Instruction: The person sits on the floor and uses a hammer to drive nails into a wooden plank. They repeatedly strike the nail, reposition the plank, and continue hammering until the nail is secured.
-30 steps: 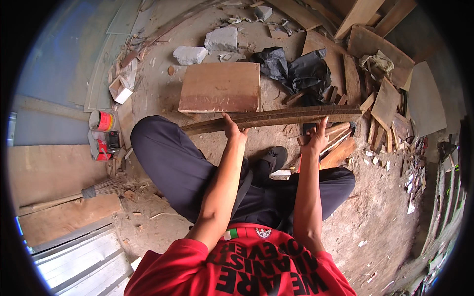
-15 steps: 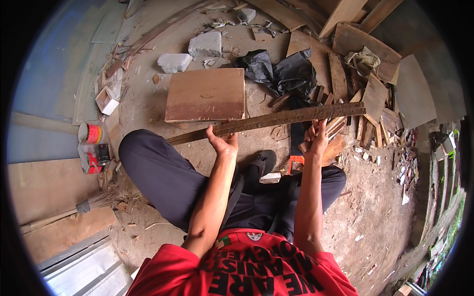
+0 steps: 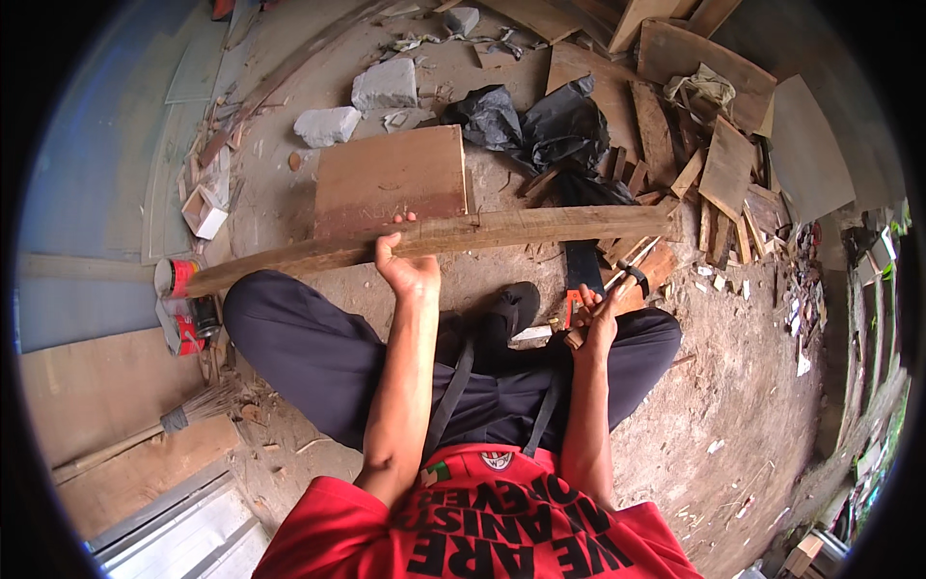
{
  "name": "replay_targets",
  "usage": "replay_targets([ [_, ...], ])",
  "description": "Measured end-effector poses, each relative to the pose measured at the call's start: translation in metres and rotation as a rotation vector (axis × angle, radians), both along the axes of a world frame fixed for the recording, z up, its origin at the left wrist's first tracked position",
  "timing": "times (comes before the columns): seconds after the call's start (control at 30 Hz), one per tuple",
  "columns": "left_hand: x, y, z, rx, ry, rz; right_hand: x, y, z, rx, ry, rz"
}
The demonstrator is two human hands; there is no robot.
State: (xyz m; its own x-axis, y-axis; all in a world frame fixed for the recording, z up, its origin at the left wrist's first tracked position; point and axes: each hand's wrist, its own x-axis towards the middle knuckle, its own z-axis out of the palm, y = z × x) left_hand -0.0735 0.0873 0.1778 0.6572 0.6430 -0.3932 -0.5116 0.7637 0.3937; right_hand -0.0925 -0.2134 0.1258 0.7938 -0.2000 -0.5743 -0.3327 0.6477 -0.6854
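A long, narrow wooden plank [image 3: 521, 227] slants across in front of me, its left end by the paint cans and its right end over the scrap wood. My left hand [image 3: 410, 270] grips it left of its middle, thumb on the near side and fingertips showing past the far edge. Apart from the plank, my right hand [image 3: 596, 323] is closed on a wooden-handled tool that looks like a hammer [image 3: 639, 280], its dark head out past my fingers. Close to that hand lies a saw with an orange handle [image 3: 572, 307] and dark blade, partly hidden.
A flat wooden box or board [image 3: 386, 174] lies beyond the plank. Farther off are pale blocks [image 3: 384, 85] and a black plastic bag [image 3: 564, 125]. Scrap wood [image 3: 728, 174] piles up at right. Red cans [image 3: 180, 277] and a broom [image 3: 178, 417] are at left.
My right hand has left the plank and dropped toward my right knee with the tool. The plank has shifted left and turned to show a paler, wider face; my left hand still holds it.
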Motion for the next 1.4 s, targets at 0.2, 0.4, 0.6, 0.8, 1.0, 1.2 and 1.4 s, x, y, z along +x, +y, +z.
replay_targets([
  [0.2,0.000,0.020,0.046,0.222,0.279,0.087,-0.007,0.008,0.007,-0.165,0.056,-0.034],
  [0.4,-0.027,0.043,0.052,0.408,0.316,0.216,-0.006,0.019,0.016,-0.225,0.025,0.015],
  [0.6,-0.017,0.043,0.061,0.588,0.498,0.290,-0.003,0.034,0.025,-0.273,0.005,0.120],
  [0.8,-0.001,0.040,0.083,0.663,0.468,0.282,-0.004,0.041,0.023,-0.376,0.002,0.240],
  [1.0,0.008,0.044,0.086,0.816,0.315,0.155,-0.013,0.052,0.025,-0.508,-0.065,0.362],
  [1.2,0.027,0.034,0.094,0.956,0.176,-0.072,-0.024,0.075,0.040,-0.555,-0.249,0.489],
  [1.4,0.048,0.029,0.090,0.939,0.030,-0.168,-0.029,0.096,0.050,-0.564,-0.204,0.648],
])
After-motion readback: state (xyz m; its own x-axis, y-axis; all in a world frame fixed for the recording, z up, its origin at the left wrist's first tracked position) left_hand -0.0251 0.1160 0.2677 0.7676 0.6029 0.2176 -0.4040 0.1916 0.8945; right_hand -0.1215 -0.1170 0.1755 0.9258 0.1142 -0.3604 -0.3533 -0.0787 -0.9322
